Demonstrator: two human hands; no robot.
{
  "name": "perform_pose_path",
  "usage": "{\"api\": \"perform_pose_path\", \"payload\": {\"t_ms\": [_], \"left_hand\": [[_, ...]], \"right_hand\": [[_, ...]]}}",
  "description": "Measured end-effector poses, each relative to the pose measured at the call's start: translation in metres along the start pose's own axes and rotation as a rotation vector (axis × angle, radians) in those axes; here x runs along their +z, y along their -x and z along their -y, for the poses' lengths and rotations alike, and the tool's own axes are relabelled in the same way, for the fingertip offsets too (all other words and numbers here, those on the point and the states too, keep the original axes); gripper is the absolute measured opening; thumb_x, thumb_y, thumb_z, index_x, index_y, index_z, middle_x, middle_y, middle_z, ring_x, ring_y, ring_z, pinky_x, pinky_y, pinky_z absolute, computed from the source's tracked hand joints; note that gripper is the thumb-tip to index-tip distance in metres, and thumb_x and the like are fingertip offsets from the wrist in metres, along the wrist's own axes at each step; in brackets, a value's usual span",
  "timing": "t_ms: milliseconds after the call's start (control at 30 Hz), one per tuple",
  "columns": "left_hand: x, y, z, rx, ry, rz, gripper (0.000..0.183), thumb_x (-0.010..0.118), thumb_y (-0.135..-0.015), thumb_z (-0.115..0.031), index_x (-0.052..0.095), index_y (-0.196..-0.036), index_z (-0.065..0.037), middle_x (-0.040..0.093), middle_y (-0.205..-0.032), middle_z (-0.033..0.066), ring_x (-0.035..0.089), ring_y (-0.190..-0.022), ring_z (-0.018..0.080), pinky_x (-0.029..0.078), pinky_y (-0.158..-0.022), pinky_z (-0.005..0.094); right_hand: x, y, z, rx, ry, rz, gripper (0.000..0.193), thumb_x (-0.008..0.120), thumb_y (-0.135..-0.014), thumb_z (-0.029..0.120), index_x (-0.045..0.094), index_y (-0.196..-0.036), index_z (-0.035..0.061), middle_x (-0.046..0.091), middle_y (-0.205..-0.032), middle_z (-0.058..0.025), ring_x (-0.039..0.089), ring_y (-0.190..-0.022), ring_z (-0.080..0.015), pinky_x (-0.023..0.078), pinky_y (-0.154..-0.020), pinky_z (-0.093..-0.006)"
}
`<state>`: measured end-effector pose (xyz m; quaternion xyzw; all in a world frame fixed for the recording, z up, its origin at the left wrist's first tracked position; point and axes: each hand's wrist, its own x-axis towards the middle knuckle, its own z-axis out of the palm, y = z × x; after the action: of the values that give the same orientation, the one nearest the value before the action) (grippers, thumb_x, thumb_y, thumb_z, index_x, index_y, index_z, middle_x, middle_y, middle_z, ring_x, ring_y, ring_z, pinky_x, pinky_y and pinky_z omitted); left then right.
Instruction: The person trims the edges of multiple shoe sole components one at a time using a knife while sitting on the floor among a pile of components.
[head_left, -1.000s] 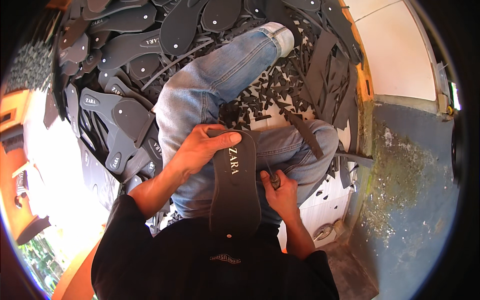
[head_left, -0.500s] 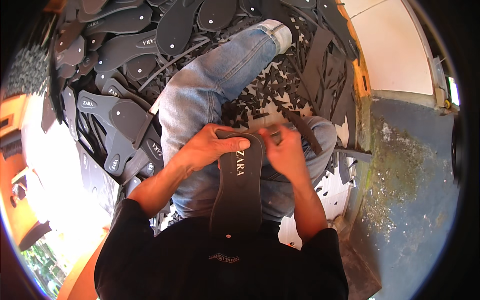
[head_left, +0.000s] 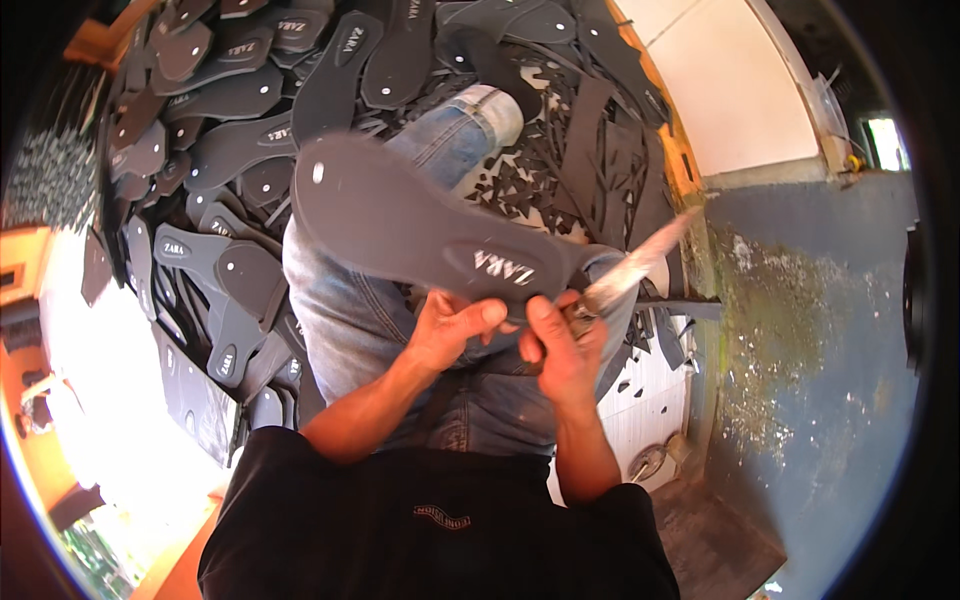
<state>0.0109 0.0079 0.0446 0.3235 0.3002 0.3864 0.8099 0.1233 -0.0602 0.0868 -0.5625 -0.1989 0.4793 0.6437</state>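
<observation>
I'm watching left hand (head_left: 445, 333) and right hand (head_left: 568, 358) pinching the insole (head_left: 410, 215); right is also gripping a knife (head_left: 640, 264); best pointing it outward from left fingers.

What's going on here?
A seated person has a pointed metal knife and the narrower end of a flat, dark-grey, sole-shaped sheet in the right hand. The left hand is at the sheet's near edge, its grip unclear. Similar dark pieces lie piled at left; small black scraps lie ahead.

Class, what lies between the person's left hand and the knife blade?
In the head view, the right hand lies there, gripping the knife handle beside the narrow end of the dark sole.
</observation>
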Motion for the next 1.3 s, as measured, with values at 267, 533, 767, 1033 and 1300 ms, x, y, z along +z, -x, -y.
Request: {"api": "perform_pose_path", "payload": {"t_ms": [267,533,767,1033,1300], "left_hand": [[0.039,0.019,0.01,-0.199,0.079,-0.123,0.028,0.06,-0.089,-0.027,0.053,-0.097,-0.002,0.057,-0.065,0.005,0.045,-0.04,0.0082,0.033,-0.033,0.0203],[0.037,0.028,0.02,-0.255,0.046,-0.139,0.028,0.06,-0.088,-0.027,0.053,-0.098,-0.002,0.057,-0.067,0.0051,0.045,-0.04,0.0077,0.033,-0.033,0.0198],[0.019,0.053,0.027,-0.328,-0.098,-0.21,0.027,0.068,-0.083,-0.024,0.058,-0.095,-0.001,0.06,-0.068,0.0036,0.048,-0.043,0.0065,0.034,-0.033,0.0191],[0.001,0.069,0.015,-0.493,-0.216,-0.142,0.026,0.07,-0.081,-0.025,0.06,-0.096,-0.005,0.061,-0.079,0.0014,0.049,-0.048,0.0048,0.033,-0.035,0.0194],[-0.033,-0.002,-0.111,0.154,-0.904,0.253,0.058,0.075,-0.074,-0.03,0.053,-0.121,-0.002,0.056,-0.116,0.0148,0.05,-0.115,0.0254,0.04,-0.097,0.0373]], "right_hand": [[-0.074,0.048,-0.019,-0.071,0.725,-0.253,0.041,0.064,-0.088,0.027,0.047,-0.06,0.0016,0.051,-0.047,-0.006,0.043,-0.042,-0.01,0.035,-0.041,-0.0293],[-0.086,0.083,-0.042,0.066,1.038,-0.246,0.043,0.064,-0.087,0.026,0.044,-0.058,0.0019,0.044,-0.045,-0.0147,0.044,-0.036,-0.0285,0.035,-0.039,-0.0378],[-0.07,0.05,-0.028,0.062,1.024,-0.038,0.023,0.063,-0.083,0.015,0.055,-0.068,-0.001,0.054,-0.057,-0.0227,0.057,-0.056,-0.0411,0.042,-0.048,-0.0421],[-0.086,0.024,-0.046,0.257,0.637,-0.22,0.028,0.064,-0.086,0.021,0.058,-0.069,-0.0002,0.052,-0.053,-0.0018,0.047,-0.049,-0.0097,0.036,-0.046,-0.0271],[-0.071,0.023,-0.056,0.095,0.694,-0.194,0.029,0.062,-0.087,0.02,0.053,-0.067,0.0015,0.05,-0.052,-0.0004,0.044,-0.048,-0.0085,0.035,-0.046,-0.0267]]}}
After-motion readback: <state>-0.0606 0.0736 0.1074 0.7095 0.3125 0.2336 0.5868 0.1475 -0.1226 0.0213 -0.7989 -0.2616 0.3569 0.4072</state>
